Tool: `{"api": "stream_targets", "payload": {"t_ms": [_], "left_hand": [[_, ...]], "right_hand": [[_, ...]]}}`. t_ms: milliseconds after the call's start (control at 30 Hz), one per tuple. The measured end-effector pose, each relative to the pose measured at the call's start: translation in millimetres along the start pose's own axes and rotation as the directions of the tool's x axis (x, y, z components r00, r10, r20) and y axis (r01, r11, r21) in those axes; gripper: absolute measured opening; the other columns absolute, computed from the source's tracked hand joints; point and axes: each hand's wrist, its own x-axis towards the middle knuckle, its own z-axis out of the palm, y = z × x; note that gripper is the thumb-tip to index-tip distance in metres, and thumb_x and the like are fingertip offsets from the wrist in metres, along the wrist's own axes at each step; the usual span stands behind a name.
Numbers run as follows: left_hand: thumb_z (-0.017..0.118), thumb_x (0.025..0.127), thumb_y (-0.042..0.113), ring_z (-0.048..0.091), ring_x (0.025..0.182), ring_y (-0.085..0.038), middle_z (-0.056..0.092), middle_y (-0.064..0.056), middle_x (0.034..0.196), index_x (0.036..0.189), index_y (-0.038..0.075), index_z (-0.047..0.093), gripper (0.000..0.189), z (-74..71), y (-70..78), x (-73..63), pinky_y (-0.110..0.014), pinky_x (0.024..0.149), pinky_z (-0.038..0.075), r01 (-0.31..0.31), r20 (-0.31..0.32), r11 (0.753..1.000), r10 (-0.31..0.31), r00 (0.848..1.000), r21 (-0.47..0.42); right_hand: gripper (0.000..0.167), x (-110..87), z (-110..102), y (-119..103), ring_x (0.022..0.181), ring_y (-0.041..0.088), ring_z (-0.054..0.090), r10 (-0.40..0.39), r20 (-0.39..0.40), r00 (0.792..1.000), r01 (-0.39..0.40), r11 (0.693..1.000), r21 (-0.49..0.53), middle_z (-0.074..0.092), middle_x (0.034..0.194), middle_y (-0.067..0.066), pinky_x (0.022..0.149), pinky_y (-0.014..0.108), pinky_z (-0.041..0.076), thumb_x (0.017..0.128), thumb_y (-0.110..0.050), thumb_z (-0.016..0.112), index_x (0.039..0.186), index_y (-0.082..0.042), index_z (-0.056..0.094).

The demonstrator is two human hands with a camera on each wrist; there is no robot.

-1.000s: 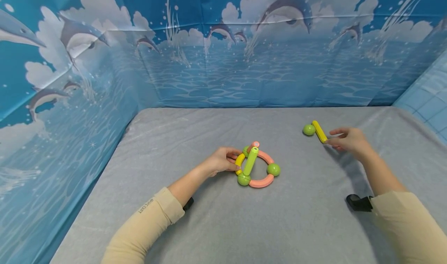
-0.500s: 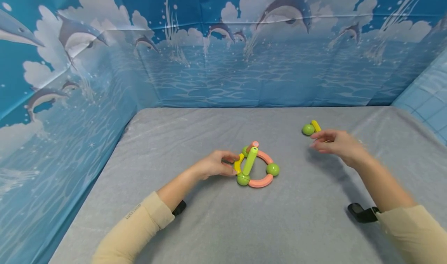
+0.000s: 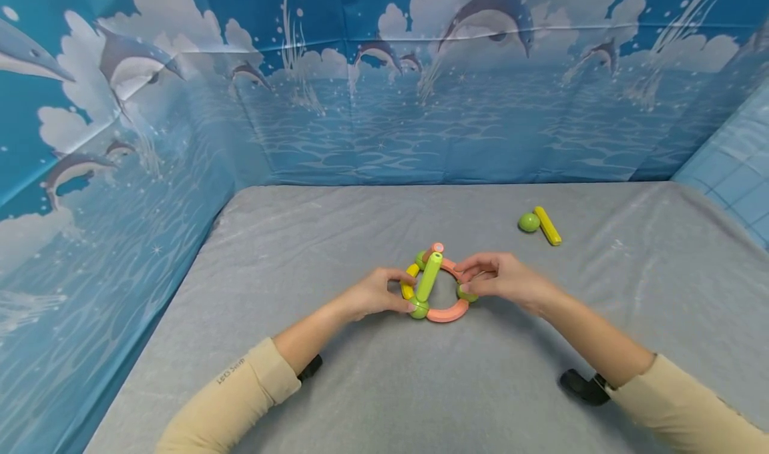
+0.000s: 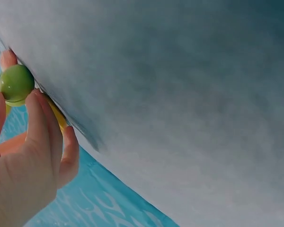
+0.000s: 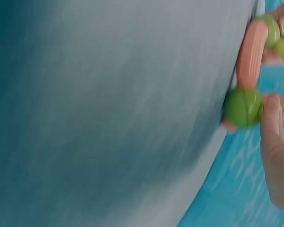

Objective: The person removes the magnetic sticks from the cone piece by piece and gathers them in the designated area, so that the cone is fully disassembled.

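A ring of magnetic-looking toy pieces lies mid-table in the head view. It joins green balls with coral curved sticks (image 3: pixel 446 312) and a yellow curved stick (image 3: pixel 408 288). A light green straight stick (image 3: pixel 429 278) rises from the front-left green ball (image 3: pixel 418 309). Another coral stick (image 3: pixel 435 248) stands up at the back. My left hand (image 3: pixel 370 295) pinches the front-left ball between thumb and fingers, also seen in the left wrist view. My right hand (image 3: pixel 510 282) holds the right-side green ball (image 5: pixel 243 108), its thumb on it and its fingers by the coral curve.
Farther back on the right lie a loose green ball (image 3: pixel 529 222) and a yellow straight stick (image 3: pixel 547 226), side by side. The grey cloth table (image 3: pixel 372 387) meets a blue dolphin-print curtain (image 3: pixel 384 127) behind and at the left.
My right hand has left the yellow straight stick and moved left to the ring's right-side ball. My left hand has slid from the yellow curved stick toward the front-left ball.
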Motion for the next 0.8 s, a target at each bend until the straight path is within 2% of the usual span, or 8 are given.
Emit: {"api": "stream_targets", "payload": {"t_ms": [100,233,467,600,800], "left_hand": [[0.074,0.079,0.004,0.037,0.125,-0.025,0.046,-0.014,0.134,0.118,0.001,0.063,0.041,2.8,0.3,0.5,-0.029,0.083,0.046,-0.019,-0.021,0.999,0.020,1.000,0.037],[0.075,0.078,0.005,0.044,0.112,-0.023,0.052,-0.014,0.126,0.111,-0.003,0.066,0.036,5.0,0.4,1.0,-0.029,0.083,0.044,-0.050,-0.044,0.997,0.053,0.998,0.065],[0.075,0.077,0.003,0.047,0.106,-0.023,0.055,-0.014,0.117,0.105,-0.005,0.068,0.029,5.6,-0.6,0.1,-0.027,0.079,0.045,-0.085,-0.044,0.994,0.088,0.995,0.072],[0.075,0.078,0.005,0.048,0.106,-0.023,0.054,-0.014,0.118,0.105,-0.005,0.068,0.030,5.5,-1.2,1.1,-0.026,0.075,0.046,-0.081,-0.038,0.995,0.083,0.996,0.067],[0.075,0.078,0.008,0.044,0.113,-0.026,0.051,-0.014,0.122,0.106,-0.003,0.069,0.030,4.3,-1.5,1.9,-0.029,0.080,0.046,-0.046,-0.044,0.997,0.048,0.998,0.064]], "right_hand": [[0.046,4.2,14,-2,0.089,0.019,0.061,-0.019,0.006,1.000,0.019,1.000,0.020,0.060,0.106,0.019,0.079,0.031,0.050,0.083,-0.010,0.069,0.121,0.009,0.053],[0.045,9.4,28,-4,0.089,0.019,0.062,-0.038,0.004,0.999,0.038,0.998,0.056,0.060,0.107,0.021,0.077,0.031,0.051,0.083,-0.009,0.069,0.121,0.009,0.054],[0.038,18.7,46,-5,0.085,0.020,0.062,-0.057,-0.010,0.998,0.058,0.991,0.121,0.064,0.097,0.014,0.075,0.034,0.052,0.081,-0.006,0.070,0.114,0.008,0.057],[0.041,21.5,51,-5,0.080,0.016,0.061,-0.040,-0.044,0.998,0.046,0.990,0.134,0.063,0.092,0.011,0.072,0.032,0.052,0.081,-0.007,0.070,0.116,0.009,0.056],[0.046,21.7,54,-8,0.080,0.015,0.061,-0.020,-0.051,0.998,0.027,0.991,0.133,0.063,0.092,0.010,0.071,0.029,0.052,0.081,-0.008,0.069,0.120,0.011,0.053]]}}
